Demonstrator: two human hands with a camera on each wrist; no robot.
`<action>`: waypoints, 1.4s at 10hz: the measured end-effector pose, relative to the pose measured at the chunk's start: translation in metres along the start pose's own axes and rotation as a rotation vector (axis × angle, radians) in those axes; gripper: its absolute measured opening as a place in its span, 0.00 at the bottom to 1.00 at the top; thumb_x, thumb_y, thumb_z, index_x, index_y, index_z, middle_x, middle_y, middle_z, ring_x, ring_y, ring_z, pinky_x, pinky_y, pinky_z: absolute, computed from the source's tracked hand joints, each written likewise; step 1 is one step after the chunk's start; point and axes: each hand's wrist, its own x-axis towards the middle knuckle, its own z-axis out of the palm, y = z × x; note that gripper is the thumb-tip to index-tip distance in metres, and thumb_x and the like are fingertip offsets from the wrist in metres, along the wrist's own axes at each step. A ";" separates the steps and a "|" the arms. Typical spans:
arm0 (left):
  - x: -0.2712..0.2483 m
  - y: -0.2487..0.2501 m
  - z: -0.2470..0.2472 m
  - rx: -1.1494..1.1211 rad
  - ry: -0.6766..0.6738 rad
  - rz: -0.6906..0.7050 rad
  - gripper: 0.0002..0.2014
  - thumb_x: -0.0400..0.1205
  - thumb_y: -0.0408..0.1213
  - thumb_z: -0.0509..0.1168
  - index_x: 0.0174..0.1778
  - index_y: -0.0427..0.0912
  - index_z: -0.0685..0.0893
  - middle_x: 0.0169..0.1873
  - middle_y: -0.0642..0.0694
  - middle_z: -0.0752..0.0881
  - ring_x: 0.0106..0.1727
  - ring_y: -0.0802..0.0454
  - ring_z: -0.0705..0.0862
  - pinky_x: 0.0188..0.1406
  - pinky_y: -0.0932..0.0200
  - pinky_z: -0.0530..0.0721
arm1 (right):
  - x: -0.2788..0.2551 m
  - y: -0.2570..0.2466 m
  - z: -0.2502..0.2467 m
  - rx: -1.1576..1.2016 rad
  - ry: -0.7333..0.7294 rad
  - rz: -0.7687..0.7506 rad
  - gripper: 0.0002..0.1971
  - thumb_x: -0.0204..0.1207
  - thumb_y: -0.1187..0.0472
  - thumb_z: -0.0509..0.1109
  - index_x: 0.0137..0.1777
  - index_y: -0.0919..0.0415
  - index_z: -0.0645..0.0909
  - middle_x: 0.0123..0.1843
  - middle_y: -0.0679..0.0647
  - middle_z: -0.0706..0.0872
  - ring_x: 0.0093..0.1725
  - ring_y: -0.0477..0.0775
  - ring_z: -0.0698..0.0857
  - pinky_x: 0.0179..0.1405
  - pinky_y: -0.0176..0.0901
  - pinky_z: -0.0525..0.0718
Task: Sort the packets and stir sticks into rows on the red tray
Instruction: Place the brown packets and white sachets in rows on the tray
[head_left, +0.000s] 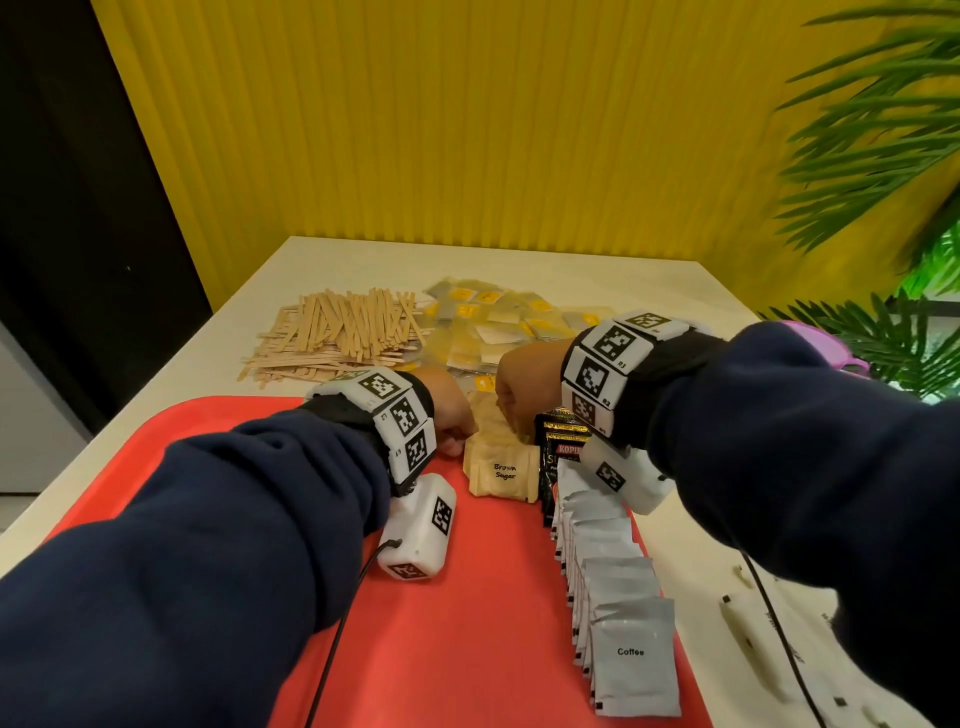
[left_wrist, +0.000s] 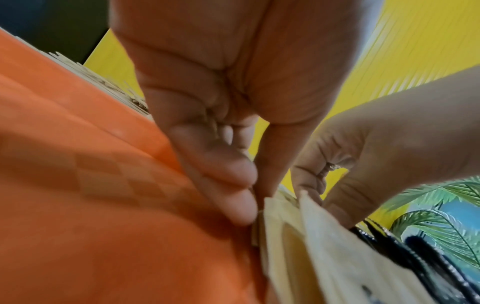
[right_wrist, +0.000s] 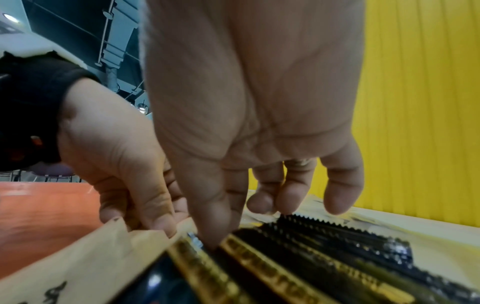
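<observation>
On the red tray (head_left: 467, 623), both hands pinch "Brown Sugar" packets (head_left: 501, 470) beside "Coffee" packets (head_left: 634, 657).

A pale cream table (head_left: 249, 306) stood against a ribbed yellow wall (head_left: 467, 130). Left of the wall rose a dark panel (head_left: 67, 208). Green palm fronds (head_left: 883, 145) reached in from the right side, and in the left wrist view the same leaves (left_wrist: 441, 209) showed low on the right against a blue patch. Something pink or purple (head_left: 826, 345) lay by the table's right edge, too blurred to identify. On the near right of the table lay pale sheets (head_left: 753, 639) bearing small dark marks. The right wrist view showed a grey ceiling structure (right_wrist: 116, 35) and a round light (right_wrist: 10, 17) overhead.
</observation>
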 end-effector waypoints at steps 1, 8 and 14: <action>0.001 0.001 -0.001 0.038 0.014 0.009 0.18 0.83 0.37 0.61 0.25 0.41 0.76 0.09 0.55 0.77 0.10 0.63 0.74 0.16 0.72 0.72 | -0.001 -0.003 -0.001 -0.067 -0.009 0.001 0.14 0.77 0.61 0.68 0.59 0.68 0.83 0.45 0.54 0.79 0.36 0.48 0.73 0.23 0.29 0.64; -0.003 -0.007 0.000 -0.176 -0.143 -0.019 0.10 0.82 0.31 0.64 0.34 0.34 0.79 0.25 0.42 0.80 0.13 0.57 0.75 0.13 0.68 0.74 | -0.007 -0.010 -0.006 -0.044 -0.041 -0.011 0.13 0.79 0.61 0.65 0.61 0.65 0.82 0.44 0.51 0.79 0.45 0.48 0.75 0.25 0.27 0.65; -0.010 -0.006 0.000 -0.174 -0.113 -0.010 0.07 0.81 0.36 0.66 0.44 0.35 0.78 0.32 0.43 0.82 0.23 0.53 0.76 0.13 0.69 0.73 | -0.030 0.009 -0.020 0.284 0.101 0.021 0.09 0.77 0.62 0.67 0.53 0.62 0.86 0.38 0.46 0.83 0.36 0.42 0.76 0.36 0.33 0.72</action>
